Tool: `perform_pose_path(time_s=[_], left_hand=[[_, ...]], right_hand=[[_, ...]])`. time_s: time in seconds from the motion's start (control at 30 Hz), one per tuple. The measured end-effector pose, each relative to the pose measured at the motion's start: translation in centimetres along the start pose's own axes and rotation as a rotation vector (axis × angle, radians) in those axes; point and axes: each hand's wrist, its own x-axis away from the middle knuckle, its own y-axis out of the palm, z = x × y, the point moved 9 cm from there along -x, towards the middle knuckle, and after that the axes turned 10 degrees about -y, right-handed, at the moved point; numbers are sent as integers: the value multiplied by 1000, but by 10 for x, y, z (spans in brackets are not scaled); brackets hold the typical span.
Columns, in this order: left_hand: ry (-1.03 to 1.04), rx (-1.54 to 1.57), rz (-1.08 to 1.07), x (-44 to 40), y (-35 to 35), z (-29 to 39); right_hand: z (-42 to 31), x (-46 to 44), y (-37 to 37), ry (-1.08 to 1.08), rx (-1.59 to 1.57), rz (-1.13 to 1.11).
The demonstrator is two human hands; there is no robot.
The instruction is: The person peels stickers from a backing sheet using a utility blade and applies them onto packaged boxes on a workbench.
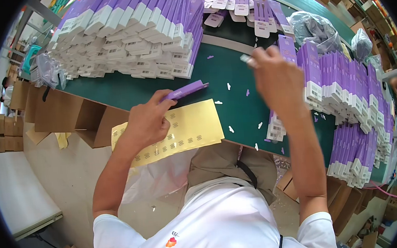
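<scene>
Between the fingers of my left hand [149, 120] is a slim purple box [186, 90], tilted up to the right. Beneath that hand lies a yellow sticker sheet [184, 125] with rows of small printed marks, reaching over the table's front edge. My right hand [271, 74] is raised over the green table [234, 74], its fingers closed together at a small whitish piece [245, 58] too blurred to identify. Small white and purple cut-out bits are scattered on the table between my hands.
A tall stack of purple-and-white boxes [131, 40] stands at the back left. More upright boxes [344, 80] fill the right side. Flat purple packages [261, 16] and a clear plastic bag [314, 28] lie at the back. Cardboard boxes [86, 114] stand below the left edge.
</scene>
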Motion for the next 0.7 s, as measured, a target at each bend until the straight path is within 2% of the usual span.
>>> perform_pose_path(time_s=[0.1,0.3,0.33,0.4,0.53,0.7], left_hand=[[39,44,16,0,-2,-2],[99,63,14,-12,0,7],[90,67,9,-11,-1,7],[81,73,4,-10,1,8],[80,82,-1,-9,0,8],[80,83,-1,-8,1,7]], right_hand=[[45,-10,-24,-128,139,31],[70,-21,6,-397,337,-318],[69,-21,9,-357,324,-467],[72,-22,20,-416,347,-515],[82,-29,40,-541,388,-528],[82,-31,17,-515,330,-463]])
